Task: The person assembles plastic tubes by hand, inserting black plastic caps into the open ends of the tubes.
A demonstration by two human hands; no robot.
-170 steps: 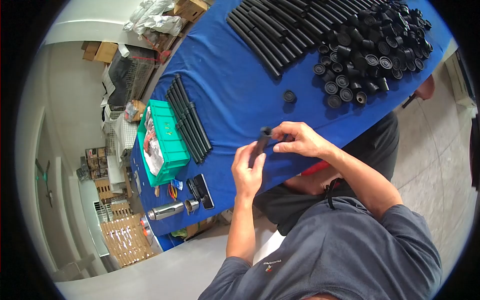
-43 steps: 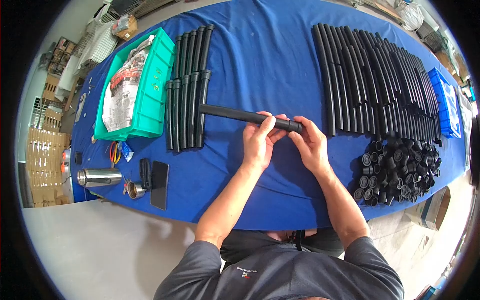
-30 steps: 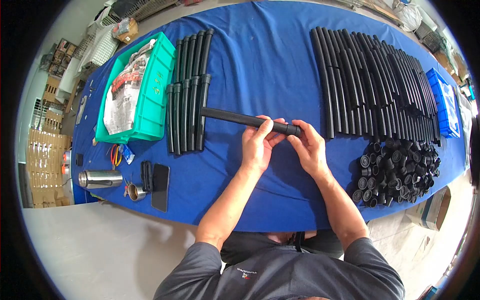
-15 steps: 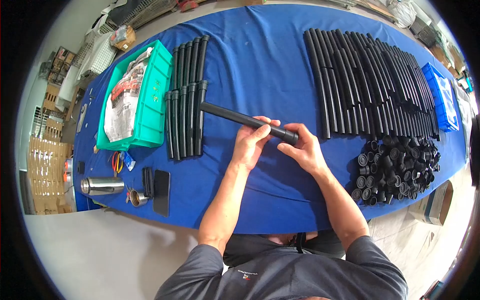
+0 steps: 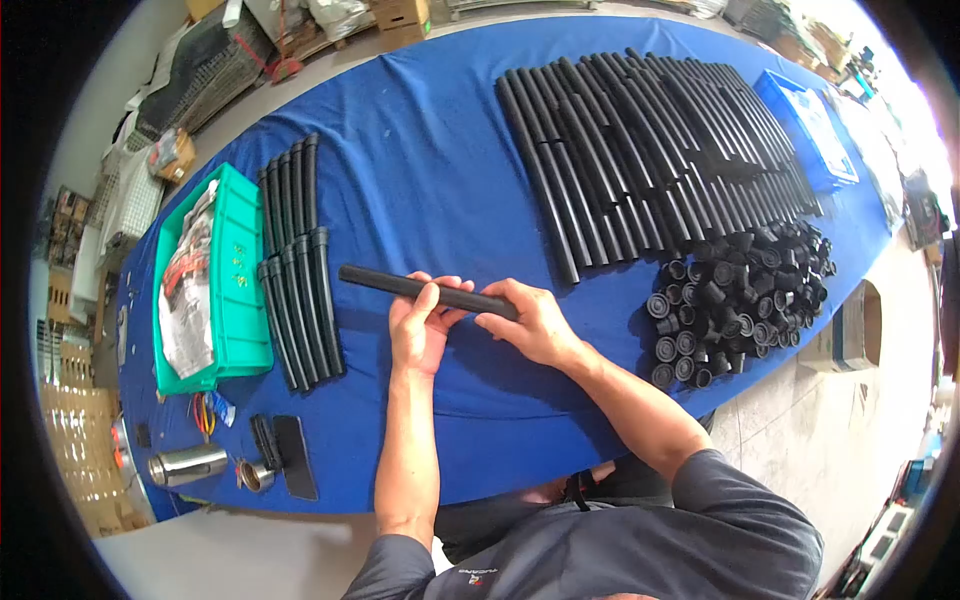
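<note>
Tube (image 5: 464, 298) held over the blue cloth (image 5: 430, 160), left hand (image 5: 420, 328) grasping around its middle, right hand (image 5: 535, 323) clasping its right end, thumb and fingers. Two tube rows (image 5: 300, 290) lie left, beside the green crate (image 5: 240, 305). Bigger tube stack (image 5: 650, 150) sits far right, heap of black caps (image 5: 740, 300) on its near side.

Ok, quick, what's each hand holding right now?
Left hand: closed, holding the tube around mid-length.
Right hand: closed on the same tube's end.
</note>
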